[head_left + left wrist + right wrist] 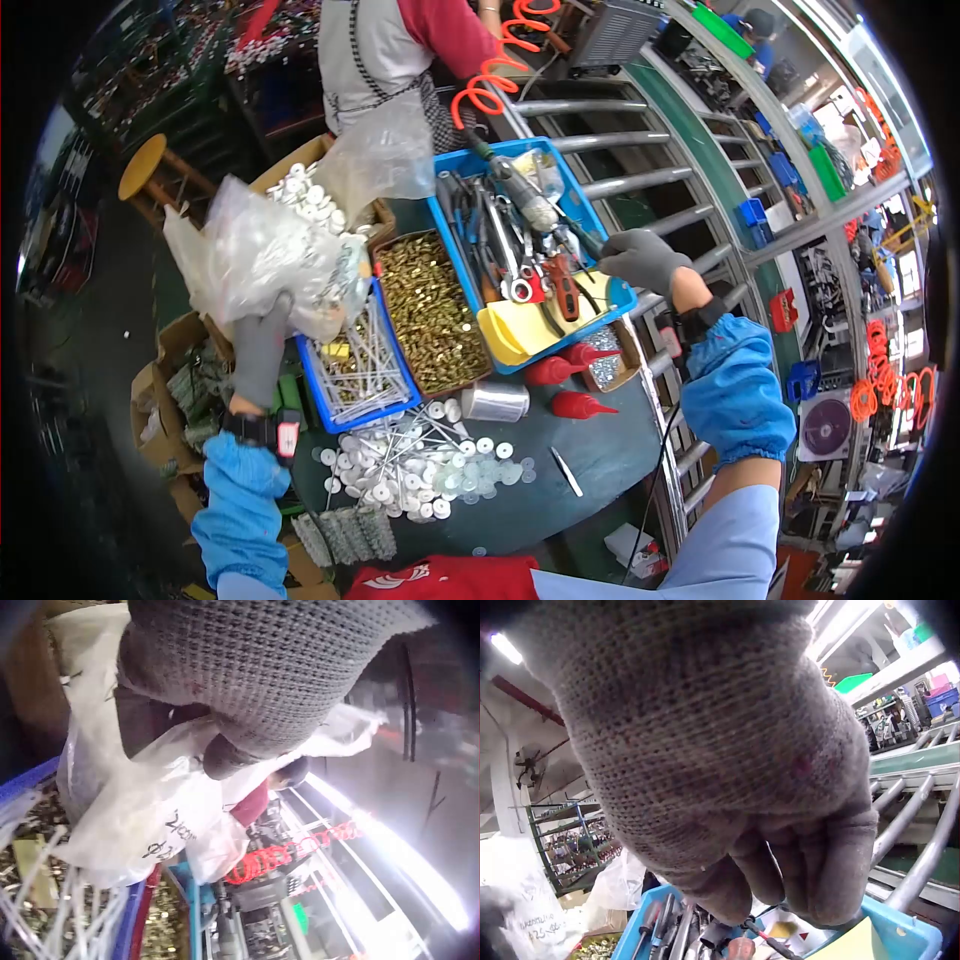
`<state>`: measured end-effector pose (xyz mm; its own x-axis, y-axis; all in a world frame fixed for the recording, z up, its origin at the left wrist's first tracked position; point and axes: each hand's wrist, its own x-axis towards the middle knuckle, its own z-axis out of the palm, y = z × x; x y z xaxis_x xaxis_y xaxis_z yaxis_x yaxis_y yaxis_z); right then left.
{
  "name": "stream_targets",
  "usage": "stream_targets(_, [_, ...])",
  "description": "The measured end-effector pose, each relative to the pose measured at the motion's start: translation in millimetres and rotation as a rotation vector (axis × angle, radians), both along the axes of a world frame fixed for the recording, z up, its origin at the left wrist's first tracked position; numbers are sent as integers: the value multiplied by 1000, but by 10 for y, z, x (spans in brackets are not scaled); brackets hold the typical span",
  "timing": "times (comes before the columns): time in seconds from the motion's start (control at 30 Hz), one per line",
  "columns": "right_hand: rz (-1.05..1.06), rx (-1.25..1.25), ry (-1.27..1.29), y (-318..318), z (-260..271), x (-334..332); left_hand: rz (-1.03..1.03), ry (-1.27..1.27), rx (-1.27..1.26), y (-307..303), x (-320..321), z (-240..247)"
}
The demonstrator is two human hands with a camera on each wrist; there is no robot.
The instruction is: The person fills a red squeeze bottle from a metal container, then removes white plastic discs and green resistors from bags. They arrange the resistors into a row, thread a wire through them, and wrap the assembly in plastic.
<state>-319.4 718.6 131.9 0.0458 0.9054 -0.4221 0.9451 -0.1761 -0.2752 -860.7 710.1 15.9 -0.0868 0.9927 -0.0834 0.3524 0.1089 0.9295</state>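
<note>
Step in hand, by my read: the left hand (262,355) is managing the clear plastic bag (265,245), while the right hand (645,262) is at the tool bin (600,320). The bag is at left, above the far end of the blue bin of white rods (365,365) and in front of the carton of white discs (312,205). Handwriting shows on its plastic in the left wrist view.

The next move, as a judgement, calls for a firm grip on the slack film, keeping it off the rods and the brass fittings (430,310) just beside. On the right side it calls for clearance over the bin's edge and the tools, including the red-handled screwdriver (565,290) and the yellow sheets (505,335).

Left hand: gray knit glove, grips the bag, a fingertip bent against the film; other fingertips hidden, so can't tell how many pinch. It points away from the body, forearm coming in from the near left.

Right hand: also gloved, over the bin's right edge, back of hand up, fingers loosely bent down, no object visible in them. Can't tell if fingertips touch anything. Forearm reaches out from the near right, blue oversleeve (740,385) up to the wrist.
</note>
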Motion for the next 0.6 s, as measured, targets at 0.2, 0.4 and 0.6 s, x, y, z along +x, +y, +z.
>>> stream_targets(0.2, [-16,65,-10,113,-242,-262,130,-191,-34,-309,40,170])
stream_targets(0.4, [83,70,75,264,-271,-436,182,-245,231,-176,163,797])
stream_targets(0.6, [-11,31,84,296,-210,-341,153,-402,368,8,85,975])
